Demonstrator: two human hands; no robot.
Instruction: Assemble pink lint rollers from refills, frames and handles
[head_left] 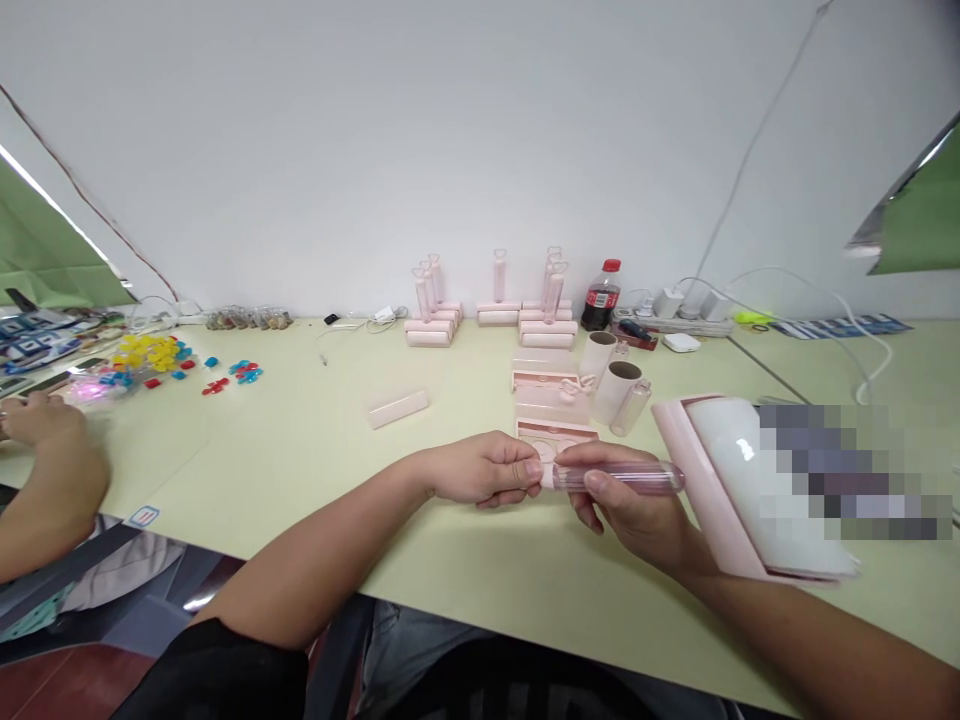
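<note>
forearms (330, 548) converge; left hand (486, 470) and right hand (634, 515) grip pink tube (646, 477).

Small workroom or light workshop, in which a long pale bench (262, 440) set against a plain white wall (480, 130) is shared with a co-worker, whose forearm (56, 490) appears at far left. The setting is indicated by repeated, near-identical pale-pink cases (429, 337) and upright translucent tubes (554, 297), by clusters of bright small pieces (154, 352), and by a bordered label (145, 516) at the bench edge. White power adapters (667, 303) and a cola bottle (601, 300) stand along the back.
</note>
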